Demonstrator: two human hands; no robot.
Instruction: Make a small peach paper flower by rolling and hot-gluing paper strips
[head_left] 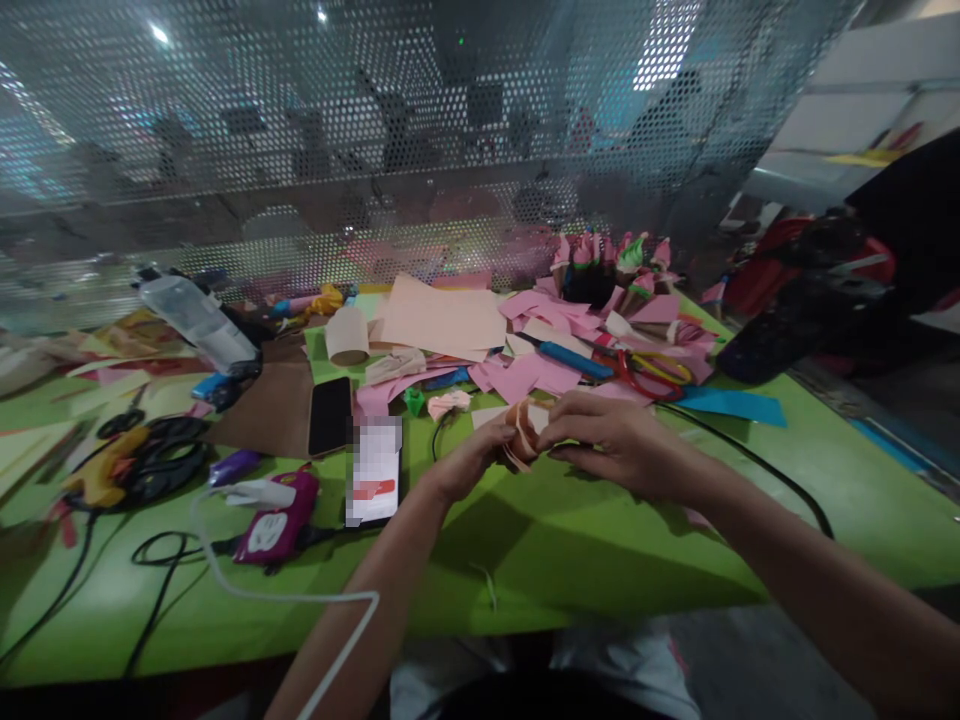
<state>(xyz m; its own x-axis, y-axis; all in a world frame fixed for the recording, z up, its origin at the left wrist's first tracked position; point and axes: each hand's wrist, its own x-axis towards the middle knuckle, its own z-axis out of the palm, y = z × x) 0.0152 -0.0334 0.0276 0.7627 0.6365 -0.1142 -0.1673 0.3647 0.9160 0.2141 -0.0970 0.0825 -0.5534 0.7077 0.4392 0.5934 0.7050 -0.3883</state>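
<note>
Just above the green table's front part, a small peach and brown curled craft piece point(523, 428) sits between my two hands. My left hand point(480, 455) pinches its left side, fingers closed on it. My right hand point(611, 438) is at its right side, with bent fingers and thumb against the pale edge. The piece's underside and some fingertips are hidden. Behind the hands lie pink foam scraps point(529, 372) and large peach sheets point(442, 318). A small cream-pink crumpled piece point(448, 403) and a green one point(414, 401) lie to the left.
Scissors with red and yellow handles point(652, 372) lie behind my right hand, beside a blue tool point(574, 358). Left are a lit phone point(375, 470), a dark phone point(330, 415), a magenta device point(277, 520), a yellow glue gun point(112, 467), cables and a clear bottle point(199, 322).
</note>
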